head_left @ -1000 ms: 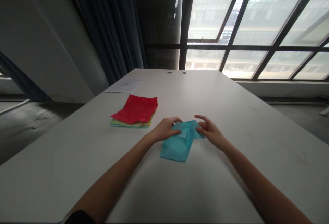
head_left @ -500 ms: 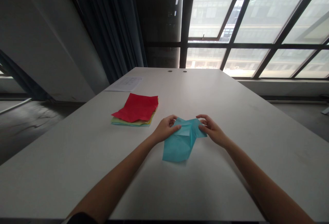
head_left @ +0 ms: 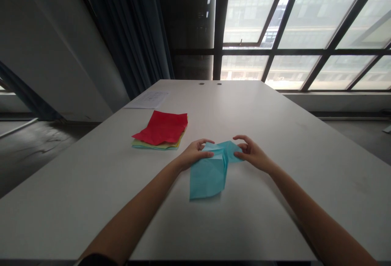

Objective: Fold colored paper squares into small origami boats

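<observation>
Since half a second ago, the near left corner of the blue paper (head_left: pixel 206 178) has swung lower and a little to the left, and the left hand (head_left: pixel 193 154) has edged left with it, while the right hand (head_left: pixel 254 156) has barely moved. That leaves the sheet sloping more steeply toward the person, its creases not pressed flat, so it seems to be in mid-handling. The left hand pinches its upper left part, thumb on top and fingers partly hidden behind; the right hand grips the upper right corner, index finger lifted clear. Between them the blue paper sits over the near middle of the white table (head_left: pixel 259 217), a crease standing up right of centre. On the table, a printed page (head_left: pixel 148 100) lies at the far left edge, then nearer comes a red sheet (head_left: pixel 168 127) on top of yellow and pale blue sheets (head_left: pixel 154 147), slightly askew. Around the table, left to right, are a grey wall (head_left: pixel 45 34), a dark blue curtain (head_left: pixel 134 34) and a wide window (head_left: pixel 247 9) with dark frames.
</observation>
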The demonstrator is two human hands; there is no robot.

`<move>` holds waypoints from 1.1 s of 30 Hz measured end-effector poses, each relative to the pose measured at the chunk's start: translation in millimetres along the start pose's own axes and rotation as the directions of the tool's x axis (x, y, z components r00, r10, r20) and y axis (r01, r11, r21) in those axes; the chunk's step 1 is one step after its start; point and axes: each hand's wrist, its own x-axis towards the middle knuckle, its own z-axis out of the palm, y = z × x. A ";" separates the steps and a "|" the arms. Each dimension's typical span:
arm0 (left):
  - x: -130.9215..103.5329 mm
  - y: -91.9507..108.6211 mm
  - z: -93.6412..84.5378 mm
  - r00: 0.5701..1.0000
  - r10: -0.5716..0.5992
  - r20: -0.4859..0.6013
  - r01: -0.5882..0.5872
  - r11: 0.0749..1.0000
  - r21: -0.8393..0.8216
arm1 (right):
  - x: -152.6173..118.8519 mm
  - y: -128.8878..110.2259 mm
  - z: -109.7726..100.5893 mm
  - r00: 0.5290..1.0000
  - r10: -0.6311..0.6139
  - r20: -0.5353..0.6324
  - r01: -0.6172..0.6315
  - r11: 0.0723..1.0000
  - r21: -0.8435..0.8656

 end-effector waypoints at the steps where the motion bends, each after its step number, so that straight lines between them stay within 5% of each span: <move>1: 1.1 -1.5 0.3 1.000 0.001 -0.025 -0.001 1.000 -0.010 | -0.1 -0.4 1.0 0.995 -0.051 -0.081 0.040 0.990 -0.134; 5: 4.6 -7.3 3.9 0.993 0.048 -0.108 -0.050 0.999 -0.016 | -2.7 -4.3 10.4 0.936 -0.269 -0.226 0.068 0.770 -0.634; 9: 5.3 -9.6 8.3 0.983 0.095 -0.156 -0.099 0.995 -0.015 | -4.5 -6.2 20.7 0.929 -0.271 -0.252 0.007 0.695 -0.719; 15: 8.3 -13.0 7.4 0.959 0.141 -0.245 -0.154 0.988 -0.032 | -1.0 -4.4 19.6 0.910 -0.220 -0.351 -0.023 0.819 -0.574; 20: 15.4 -18.1 0.5 0.897 0.142 -0.418 -0.201 0.975 -0.100 | 3.2 -3.9 12.1 0.896 -0.024 -0.444 -0.069 0.979 -0.192; 26: 20.1 -22.5 -1.9 0.835 0.101 -0.542 -0.246 0.948 -0.201 | 5.7 3.1 13.4 0.896 0.183 -0.404 -0.102 0.971 0.215; 29: 21.3 -26.1 -1.7 0.806 0.109 -0.581 -0.282 0.935 -0.216 | 4.9 10.0 12.2 0.881 0.167 -0.443 -0.097 0.979 0.177; 33: 23.2 -28.7 -3.9 0.769 0.101 -0.632 -0.345 0.897 -0.277 | 4.8 17.7 7.4 0.896 0.108 -0.431 -0.178 0.976 -0.125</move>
